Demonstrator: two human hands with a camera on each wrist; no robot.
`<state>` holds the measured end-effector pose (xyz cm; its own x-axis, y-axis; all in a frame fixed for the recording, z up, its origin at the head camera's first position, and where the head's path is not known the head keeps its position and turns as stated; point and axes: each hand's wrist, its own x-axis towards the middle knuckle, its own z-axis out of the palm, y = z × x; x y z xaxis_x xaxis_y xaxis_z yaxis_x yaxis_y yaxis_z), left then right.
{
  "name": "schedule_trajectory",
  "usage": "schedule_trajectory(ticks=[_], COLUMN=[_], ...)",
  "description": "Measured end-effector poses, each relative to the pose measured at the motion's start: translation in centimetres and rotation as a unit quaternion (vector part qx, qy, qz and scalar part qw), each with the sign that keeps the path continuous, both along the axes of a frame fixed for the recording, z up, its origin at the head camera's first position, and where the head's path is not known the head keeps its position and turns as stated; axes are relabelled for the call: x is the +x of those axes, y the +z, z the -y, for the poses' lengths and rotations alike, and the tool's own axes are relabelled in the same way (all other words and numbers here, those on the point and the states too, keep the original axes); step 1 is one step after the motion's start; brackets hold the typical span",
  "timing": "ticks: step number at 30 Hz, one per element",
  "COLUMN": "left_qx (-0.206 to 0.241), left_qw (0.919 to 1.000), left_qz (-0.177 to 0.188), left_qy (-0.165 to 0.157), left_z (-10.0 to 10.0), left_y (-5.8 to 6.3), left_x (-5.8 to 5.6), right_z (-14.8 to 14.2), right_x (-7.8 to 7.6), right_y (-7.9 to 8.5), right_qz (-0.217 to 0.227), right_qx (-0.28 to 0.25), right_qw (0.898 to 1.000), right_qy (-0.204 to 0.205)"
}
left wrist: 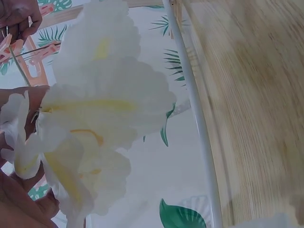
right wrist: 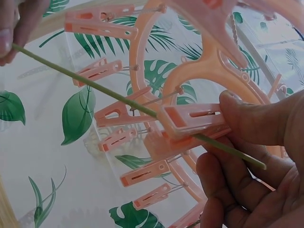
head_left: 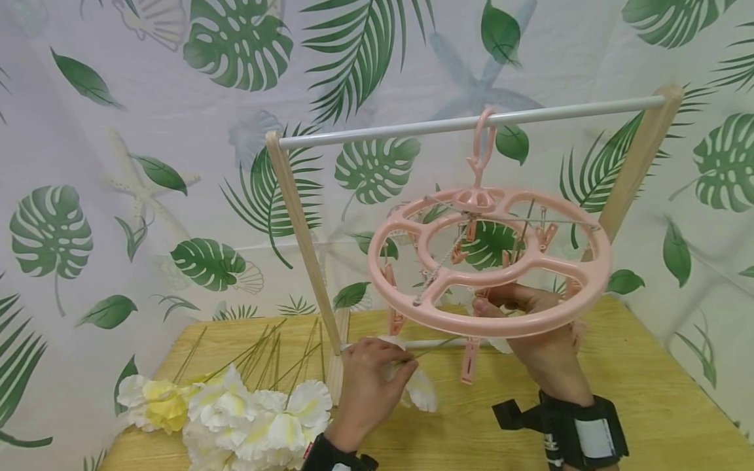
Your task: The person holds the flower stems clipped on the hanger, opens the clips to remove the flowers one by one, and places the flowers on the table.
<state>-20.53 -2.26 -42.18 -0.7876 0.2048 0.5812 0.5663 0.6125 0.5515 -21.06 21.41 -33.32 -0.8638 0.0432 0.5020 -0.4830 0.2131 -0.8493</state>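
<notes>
My left hand (head_left: 371, 389) pinches the thin green stem of a white artificial flower (left wrist: 109, 80) with yellow streaks, its bloom hanging below that hand. The stem (right wrist: 85, 83) runs across to my right hand (head_left: 544, 347), where it crosses the mouth of a pink clothes peg (right wrist: 194, 116). Thumb and fingers of the right hand squeeze this peg's handle end. The peg belongs to a round pink clothes hanger (head_left: 412, 307) with several other pegs dangling around it. In the head view, the hanger's ring partly hides the right fingertips and the held peg.
The hanger hooks onto a white bar (head_left: 377, 134) between wooden posts (head_left: 303, 242). Several white and yellow artificial flowers (head_left: 259, 418) lie at the left of the wooden table (head_left: 471, 425), stems pointing back. A leaf-patterned cloth (head_left: 147, 275) hangs behind.
</notes>
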Motion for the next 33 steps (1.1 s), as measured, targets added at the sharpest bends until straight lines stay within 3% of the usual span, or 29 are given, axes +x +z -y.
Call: schedule_trajectory(ticks=[10,18,33], left_qx=[-0.016,-0.022,-0.020], left_qw=[0.9996,0.9992,0.9976], left_qz=[0.018,0.002,-0.026], left_qy=[0.015,0.032,0.060], left_z=[1.8,3.3,5.8], left_y=[-0.4,-0.5,0.4], left_x=[0.6,1.3,1.8], right_z=[-0.4,-0.5,-0.7], right_x=[0.0,0.1,0.1], right_y=[0.0,0.0,-0.1], right_qz=[0.012,0.007,0.014], right_qx=[0.006,-0.008,-0.052], right_qw=[1.000,1.000,0.998], right_qy=[-0.005,0.001,0.023])
